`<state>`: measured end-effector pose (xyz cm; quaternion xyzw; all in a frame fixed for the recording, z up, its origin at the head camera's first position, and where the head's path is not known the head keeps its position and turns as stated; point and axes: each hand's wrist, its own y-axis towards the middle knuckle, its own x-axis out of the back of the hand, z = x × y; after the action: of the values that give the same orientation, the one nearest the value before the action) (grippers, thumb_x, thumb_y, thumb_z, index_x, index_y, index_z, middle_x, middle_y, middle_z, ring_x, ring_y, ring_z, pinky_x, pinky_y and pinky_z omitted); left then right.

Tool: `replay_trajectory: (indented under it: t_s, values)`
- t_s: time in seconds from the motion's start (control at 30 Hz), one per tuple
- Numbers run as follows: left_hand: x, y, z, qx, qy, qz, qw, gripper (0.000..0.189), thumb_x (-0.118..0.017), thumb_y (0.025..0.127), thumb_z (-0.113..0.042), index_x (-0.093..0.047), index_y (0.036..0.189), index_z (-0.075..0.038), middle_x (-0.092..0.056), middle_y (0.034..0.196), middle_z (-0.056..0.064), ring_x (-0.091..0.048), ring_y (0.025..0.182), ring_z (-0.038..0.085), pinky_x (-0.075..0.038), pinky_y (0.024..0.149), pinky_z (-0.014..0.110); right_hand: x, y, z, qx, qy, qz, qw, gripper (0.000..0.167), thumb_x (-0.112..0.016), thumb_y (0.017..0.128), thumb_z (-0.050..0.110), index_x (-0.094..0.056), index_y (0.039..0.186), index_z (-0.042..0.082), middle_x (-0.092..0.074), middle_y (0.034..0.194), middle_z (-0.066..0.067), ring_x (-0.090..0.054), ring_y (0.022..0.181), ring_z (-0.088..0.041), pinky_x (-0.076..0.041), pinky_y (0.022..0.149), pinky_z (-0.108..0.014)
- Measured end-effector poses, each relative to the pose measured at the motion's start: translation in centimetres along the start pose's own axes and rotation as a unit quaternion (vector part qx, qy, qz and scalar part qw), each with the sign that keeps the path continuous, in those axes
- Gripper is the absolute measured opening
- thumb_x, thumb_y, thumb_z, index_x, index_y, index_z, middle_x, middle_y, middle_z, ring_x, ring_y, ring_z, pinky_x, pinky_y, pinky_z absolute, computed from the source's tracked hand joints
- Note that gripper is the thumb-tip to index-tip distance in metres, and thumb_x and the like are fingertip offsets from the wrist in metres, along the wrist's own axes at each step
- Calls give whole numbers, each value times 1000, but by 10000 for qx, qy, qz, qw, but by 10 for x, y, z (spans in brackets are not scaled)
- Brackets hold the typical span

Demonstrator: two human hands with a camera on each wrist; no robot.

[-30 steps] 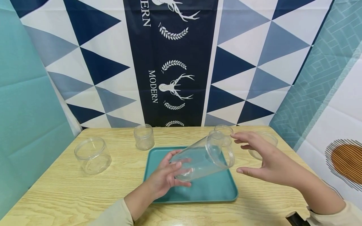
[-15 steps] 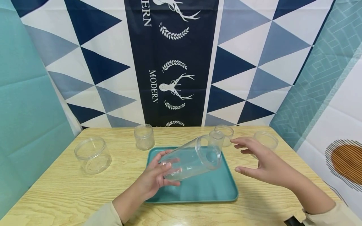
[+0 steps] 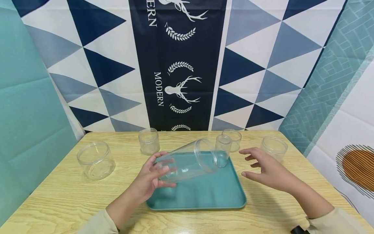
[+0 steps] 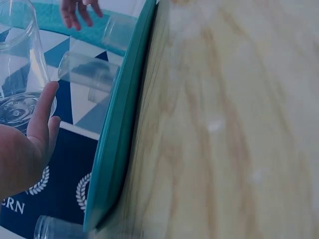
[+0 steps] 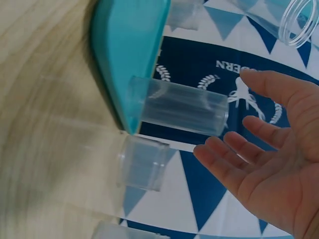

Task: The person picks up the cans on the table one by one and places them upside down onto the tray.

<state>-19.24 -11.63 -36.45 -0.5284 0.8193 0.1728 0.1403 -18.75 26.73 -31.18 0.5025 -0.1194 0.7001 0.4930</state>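
Observation:
My left hand (image 3: 146, 178) grips a large clear jar (image 3: 187, 164) around its base end. The jar lies tilted in the air above the teal tray (image 3: 210, 198), its threaded mouth facing right and slightly down. In the left wrist view, the same jar (image 4: 25, 69) shows with its base by the fingers. My right hand (image 3: 266, 170) hovers right of the tray with thumb and fingers spread, holding nothing. A narrow clear jar (image 3: 223, 151) stands at the tray's back right corner, between the big jar's mouth and my right hand.
A wide clear jar (image 3: 96, 162) stands on the wooden table (image 3: 58, 201) at the left. Further back are a small jar (image 3: 149, 143), another behind the tray's corner (image 3: 236, 143) and a wide one (image 3: 274, 148) at the right. Patterned cloth (image 3: 181, 65) hangs behind.
My left hand has carried the large jar leftward, away from the narrow jar, which now stands uncovered by it. My right hand has drifted slightly left and down, still spread.

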Motion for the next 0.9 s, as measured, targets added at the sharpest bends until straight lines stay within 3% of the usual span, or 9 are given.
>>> replay_trajectory:
  t_s: [0.13,0.43,0.7,0.9]
  values:
    - [7,0,-4,-172,252,-204,9993,49,-65,90,-6,-42,133,-13,-56,127,10,-62,113,31,-56,73,57,-6,1,-7,-345,186,138,9991,54,-77,84,13,-51,130,-1,-54,130,-18,-60,108,-37,-56,80,-42]
    - [17,1,-15,-433,795,-513,9946,60,-66,88,-4,-36,140,-7,-48,133,15,-61,114,28,-55,75,58,-17,5,-18,-599,365,311,9970,53,-77,85,17,-52,127,-5,-54,127,-22,-60,105,-37,-57,78,-41]
    - [22,0,-19,-396,1219,-678,9894,67,-69,86,-4,-34,143,-6,-42,140,22,-57,119,32,-56,75,57,-26,10,-25,-823,529,465,9941,51,-75,86,14,-52,126,-8,-54,126,-25,-60,103,-38,-58,74,-35]
    - [24,0,-21,-332,1392,-711,9871,68,-72,85,-5,-35,143,-7,-43,139,20,-56,119,33,-56,75,56,-33,16,-28,-1134,453,551,9910,51,-75,85,15,-54,124,-10,-57,120,-27,-64,97,-35,-57,73,-37]
